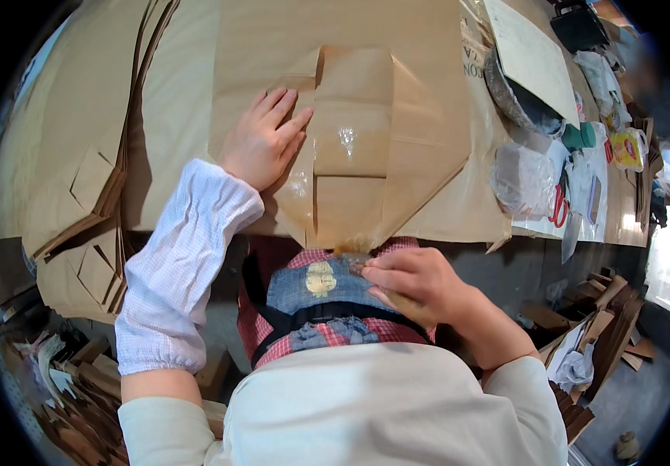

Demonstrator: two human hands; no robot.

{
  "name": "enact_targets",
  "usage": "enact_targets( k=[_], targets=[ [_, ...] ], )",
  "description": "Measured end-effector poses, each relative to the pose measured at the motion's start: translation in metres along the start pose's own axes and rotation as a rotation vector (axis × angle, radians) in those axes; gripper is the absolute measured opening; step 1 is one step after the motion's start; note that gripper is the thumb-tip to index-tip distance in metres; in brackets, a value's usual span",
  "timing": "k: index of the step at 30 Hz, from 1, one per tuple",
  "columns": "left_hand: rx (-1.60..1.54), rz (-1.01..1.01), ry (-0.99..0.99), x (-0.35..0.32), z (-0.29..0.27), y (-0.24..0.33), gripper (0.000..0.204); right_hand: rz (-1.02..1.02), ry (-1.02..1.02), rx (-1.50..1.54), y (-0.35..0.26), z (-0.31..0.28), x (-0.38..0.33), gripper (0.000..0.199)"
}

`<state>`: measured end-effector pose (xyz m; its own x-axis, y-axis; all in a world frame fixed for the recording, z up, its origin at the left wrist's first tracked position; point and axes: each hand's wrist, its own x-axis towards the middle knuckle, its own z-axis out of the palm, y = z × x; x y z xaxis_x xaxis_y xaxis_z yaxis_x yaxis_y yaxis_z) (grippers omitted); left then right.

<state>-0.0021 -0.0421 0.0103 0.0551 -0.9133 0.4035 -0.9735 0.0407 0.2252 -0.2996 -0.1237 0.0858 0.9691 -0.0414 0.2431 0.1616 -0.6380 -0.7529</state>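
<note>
A large brown paper bag lies on the table in front of me, its near end opened into a folded, pointed bottom with a rectangular panel in the middle. Wet, shiny streaks show on the panel and along its left side. My left hand, below a white sleeve cover, rests flat on the paper just left of the panel, fingers a little apart. Just off the table's front edge, my right hand is closed round a brush with tan bristles; its tip is by the bag's near end. Most of its handle is hidden.
Stacked paper bags hang over the table's left edge. To the right are a bowl under a pale board, red-handled scissors, a knife blade and plastic packets. Cardboard scraps stand below.
</note>
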Motion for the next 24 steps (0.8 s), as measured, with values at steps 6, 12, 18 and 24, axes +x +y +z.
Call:
enact_targets(
  k=[6, 12, 18, 24],
  targets=[
    [0.001, -0.046, -0.064, -0.001, -0.012, 0.004, 0.036, 0.327, 0.388, 0.082, 0.021, -0.091, 0.051, 0.013],
    [-0.015, -0.061, -0.098, 0.005, -0.011, 0.008, 0.037, 0.747, 0.534, 0.231, 0.111, -0.100, 0.107, 0.013],
    [-0.018, -0.052, -0.059, 0.005, -0.013, 0.007, 0.034, 0.667, 0.542, 0.292, 0.122, -0.107, 0.144, 0.010],
    [-0.206, -0.147, 0.058, 0.002, -0.015, 0.008, 0.030, 0.597, 0.647, 0.660, 0.081, -0.060, 0.159, 0.009]
  ],
)
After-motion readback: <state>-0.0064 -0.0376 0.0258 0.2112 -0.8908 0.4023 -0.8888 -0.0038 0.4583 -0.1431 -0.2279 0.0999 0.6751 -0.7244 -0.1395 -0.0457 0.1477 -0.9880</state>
